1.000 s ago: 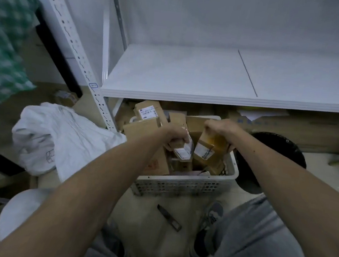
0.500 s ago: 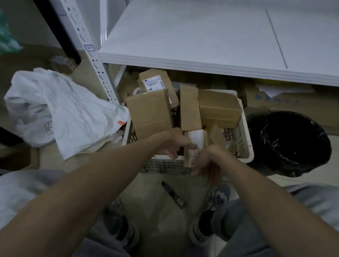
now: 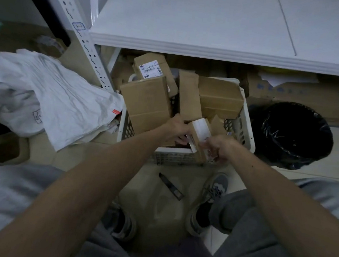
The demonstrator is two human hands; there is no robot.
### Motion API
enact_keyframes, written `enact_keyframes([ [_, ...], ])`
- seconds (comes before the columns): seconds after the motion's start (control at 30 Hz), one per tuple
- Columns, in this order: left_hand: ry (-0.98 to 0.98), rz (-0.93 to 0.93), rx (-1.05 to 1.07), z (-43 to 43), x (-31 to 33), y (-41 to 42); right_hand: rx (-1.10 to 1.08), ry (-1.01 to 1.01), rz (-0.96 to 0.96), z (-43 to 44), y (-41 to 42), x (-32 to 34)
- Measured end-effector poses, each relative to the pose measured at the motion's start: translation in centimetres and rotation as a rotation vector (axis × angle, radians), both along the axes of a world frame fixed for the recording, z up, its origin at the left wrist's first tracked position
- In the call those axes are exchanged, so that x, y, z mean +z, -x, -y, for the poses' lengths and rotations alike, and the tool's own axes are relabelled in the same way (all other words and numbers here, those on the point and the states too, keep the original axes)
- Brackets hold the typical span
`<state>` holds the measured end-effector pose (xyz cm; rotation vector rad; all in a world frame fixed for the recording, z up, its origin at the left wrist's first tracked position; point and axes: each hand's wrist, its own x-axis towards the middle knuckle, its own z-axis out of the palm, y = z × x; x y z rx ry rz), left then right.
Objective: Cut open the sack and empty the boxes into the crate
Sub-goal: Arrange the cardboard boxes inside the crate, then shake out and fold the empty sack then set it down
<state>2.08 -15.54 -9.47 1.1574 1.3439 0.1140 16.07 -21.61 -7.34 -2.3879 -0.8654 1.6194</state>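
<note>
Both hands, left hand (image 3: 177, 129) and right hand (image 3: 219, 146), grip a half-hidden small box (image 3: 199, 139).

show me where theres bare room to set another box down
Free: the white shelf board above, and the floor between the black cutter and white perforated crate. Crowded: inside the crate, packed with brown cardboard boxes.

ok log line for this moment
both hands holding small box | over crate | sack lying left | knife on floor
</note>
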Motion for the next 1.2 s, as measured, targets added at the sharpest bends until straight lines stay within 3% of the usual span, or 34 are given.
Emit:
enact_keyframes([
  [0.13, 0.017, 0.035, 0.086, 0.0, -0.6, -0.1, -0.296, -0.06, -0.013, 0.3, -0.9, -1.3],
  [0.2, 0.057, 0.081, 0.147, 0.0, -0.5, -0.4, -0.386, -0.121, -0.049, -0.3, -2.1, -1.6],
  [0.3, 0.121, 0.1, 0.172, 0.8, 0.0, -2.1, -0.492, -0.254, 0.047, -2.1, -6.9, -5.4],
  [0.37, 0.181, 0.113, 0.149, 1.2, 0.1, -3.1, -0.498, -0.28, 0.077, -1.9, -7.3, -2.8],
  [0.5, 0.246, 0.033, -0.022, 1.2, 0.4, -3.9, -0.196, -0.399, 0.199, -3.3, -7.9, -0.1],
  [0.63, 0.154, -0.023, 0.013, 1.0, -0.5, -3.6, 0.215, -0.385, 0.404, -3.0, -7.6, -1.8],
  [0.73, 0.116, -0.092, -0.037, 0.4, -0.8, -2.2, 0.211, -0.358, 0.488, -2.3, -6.8, -0.7],
  [0.87, 0.309, -0.185, -0.185, -0.8, 1.9, 1.9, 0.228, -0.416, 0.635, -3.8, -5.0, 2.5],
  [1.07, 0.458, -0.411, -0.424, -2.9, 4.3, 15.4, 0.488, -0.562, 0.532, -7.0, 6.7, 5.1],
  [1.2, 0.206, -0.575, -0.014, -3.2, 1.9, 26.2, 0.734, -0.621, 0.312, -8.8, 17.1, 3.2],
])
